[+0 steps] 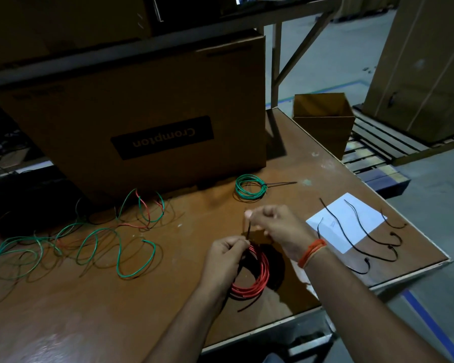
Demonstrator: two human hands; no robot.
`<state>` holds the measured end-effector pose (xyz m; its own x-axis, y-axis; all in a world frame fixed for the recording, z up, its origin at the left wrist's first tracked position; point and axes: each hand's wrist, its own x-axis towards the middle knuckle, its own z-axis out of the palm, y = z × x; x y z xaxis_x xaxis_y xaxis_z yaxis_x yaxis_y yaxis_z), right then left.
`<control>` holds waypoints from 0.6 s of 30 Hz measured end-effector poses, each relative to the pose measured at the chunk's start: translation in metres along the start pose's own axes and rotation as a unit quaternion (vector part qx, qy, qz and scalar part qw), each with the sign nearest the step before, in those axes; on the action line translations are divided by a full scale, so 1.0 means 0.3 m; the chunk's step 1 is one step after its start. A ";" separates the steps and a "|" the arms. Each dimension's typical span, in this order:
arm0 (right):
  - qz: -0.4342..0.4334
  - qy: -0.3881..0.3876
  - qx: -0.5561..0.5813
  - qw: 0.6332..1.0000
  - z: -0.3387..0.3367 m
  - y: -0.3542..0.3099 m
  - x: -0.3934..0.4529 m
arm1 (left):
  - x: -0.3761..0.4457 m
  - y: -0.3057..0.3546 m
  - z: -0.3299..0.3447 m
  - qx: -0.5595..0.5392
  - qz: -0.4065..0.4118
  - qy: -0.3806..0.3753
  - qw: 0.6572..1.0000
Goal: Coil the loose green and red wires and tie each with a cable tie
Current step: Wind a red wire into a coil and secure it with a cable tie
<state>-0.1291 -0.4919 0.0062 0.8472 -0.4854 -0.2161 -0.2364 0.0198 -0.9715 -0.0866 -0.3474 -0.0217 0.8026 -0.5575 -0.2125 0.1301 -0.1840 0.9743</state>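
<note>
A coil of red wire (257, 281) hangs just above the brown table (116, 310), held at its top by my left hand (224, 258). My right hand (273, 226) pinches the upright tail of a black cable tie (248, 229) that runs down to the coil's top. A green coil (250, 186), tied with a black cable tie whose tail sticks out to the right, lies near the big box. Loose green and red wires (89, 239) sprawl over the table's left half.
A large Crompton cardboard box (142, 113) stands at the back. Several spare black cable ties (362, 231) lie on and around a white sheet of paper (351, 213) at the right. An open small carton (324, 121) sits beyond the table's right edge.
</note>
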 end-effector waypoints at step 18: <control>-0.071 0.082 0.161 0.981 0.079 0.007 0.015 | 0.024 0.020 -0.015 0.112 0.100 -0.001 0.989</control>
<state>-0.1143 -0.4733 0.0009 0.7660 -0.6373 -0.0843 0.0632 0.2051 -0.9767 -0.0774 -0.3490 -0.0171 0.7981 -0.6022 -0.0180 -0.1631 -0.2448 0.9558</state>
